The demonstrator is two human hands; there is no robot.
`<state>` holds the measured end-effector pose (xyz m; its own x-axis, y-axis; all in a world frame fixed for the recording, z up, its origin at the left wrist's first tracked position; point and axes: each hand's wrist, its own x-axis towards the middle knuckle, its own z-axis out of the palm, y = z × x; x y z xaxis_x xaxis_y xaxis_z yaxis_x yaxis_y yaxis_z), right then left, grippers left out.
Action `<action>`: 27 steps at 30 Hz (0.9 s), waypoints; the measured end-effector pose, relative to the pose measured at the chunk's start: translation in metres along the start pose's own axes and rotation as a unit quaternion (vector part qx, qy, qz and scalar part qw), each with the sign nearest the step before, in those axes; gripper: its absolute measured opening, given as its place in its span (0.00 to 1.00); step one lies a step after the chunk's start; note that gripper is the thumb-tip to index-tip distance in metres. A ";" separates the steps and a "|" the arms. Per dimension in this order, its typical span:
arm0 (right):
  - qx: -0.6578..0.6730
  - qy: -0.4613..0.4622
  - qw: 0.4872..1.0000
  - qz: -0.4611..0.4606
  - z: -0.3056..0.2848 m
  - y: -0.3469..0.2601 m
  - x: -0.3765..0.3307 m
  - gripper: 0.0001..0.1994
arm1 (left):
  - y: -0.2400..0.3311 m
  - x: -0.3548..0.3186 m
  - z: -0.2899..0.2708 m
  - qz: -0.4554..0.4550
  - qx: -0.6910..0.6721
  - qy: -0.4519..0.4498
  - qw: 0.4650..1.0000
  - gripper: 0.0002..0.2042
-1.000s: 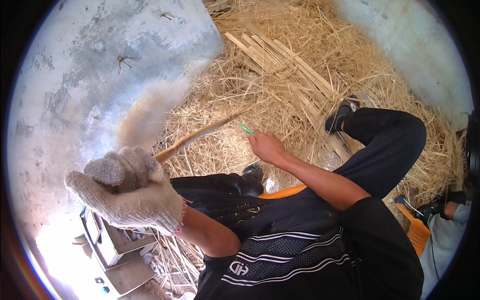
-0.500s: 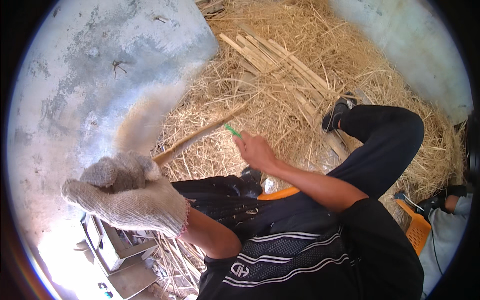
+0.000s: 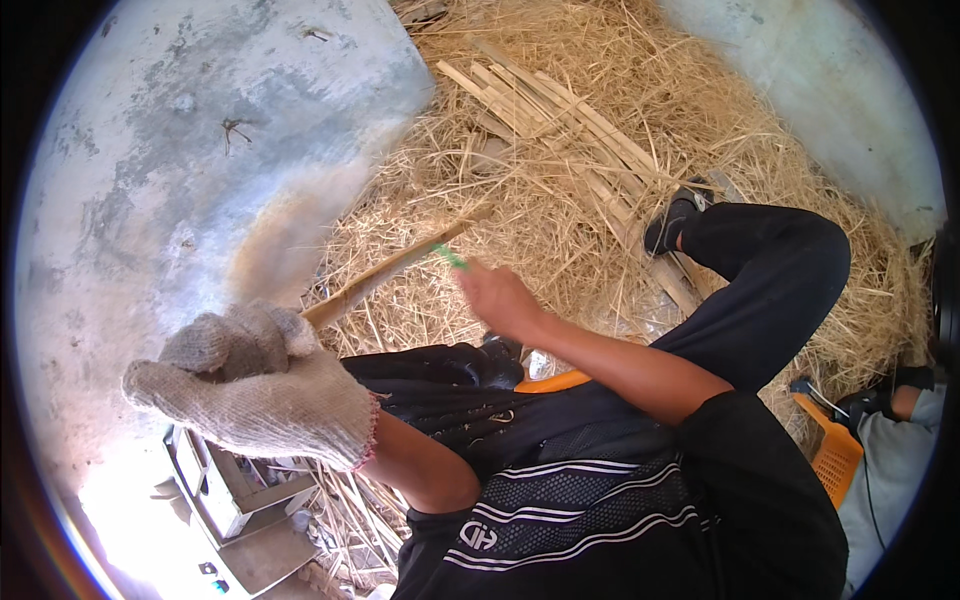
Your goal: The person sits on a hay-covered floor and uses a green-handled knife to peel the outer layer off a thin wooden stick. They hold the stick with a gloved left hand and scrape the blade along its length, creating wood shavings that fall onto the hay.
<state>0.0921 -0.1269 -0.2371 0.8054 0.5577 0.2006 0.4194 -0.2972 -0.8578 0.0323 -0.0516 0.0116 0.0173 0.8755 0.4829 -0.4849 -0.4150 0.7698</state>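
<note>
My left hand (image 3: 255, 385), in its knitted off-white work glove, was closed in a firm grip around the near end of a long, thin, pale-brown bamboo stick (image 3: 385, 272), which ran away from the glove up and to the right, out over the straw. My bare right hand (image 3: 500, 298) was at the stick's far end, where a small bright-green tool (image 3: 449, 256) lay against the wood; the hand was blurred, so I could not tell whether its fingers were closed on that green piece or merely against it. Beneath the stick lay a thick bed of dry yellow straw (image 3: 560, 150), and on it, further off, a loose bundle of flat split bamboo slats (image 3: 560, 110) pointing toward my right foot in a dark shoe (image 3: 672, 220). My right leg in black trousers (image 3: 770, 270) was bent up across the straw. To my left spread the grey concrete floor (image 3: 170, 170) (stained a rusty brown near the straw's edge), and below my gloved hand stood a low grey block (image 3: 225, 490). At the right rim sat an orange plastic crate (image 3: 832, 450), and just beside it another person's grey sleeve (image 3: 895, 470).
</note>
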 end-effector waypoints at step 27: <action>0.063 -0.071 0.989 0.117 -0.014 -0.052 -0.009 0.19 | -0.010 0.005 -0.002 0.012 0.026 0.016 0.999 0.26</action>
<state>0.0688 -0.1278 -0.1878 0.8034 0.5910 -0.0721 0.1651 -0.3376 -0.9267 0.0351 -0.0425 0.0057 -0.0231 0.8724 0.4883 -0.4389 -0.4476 0.7791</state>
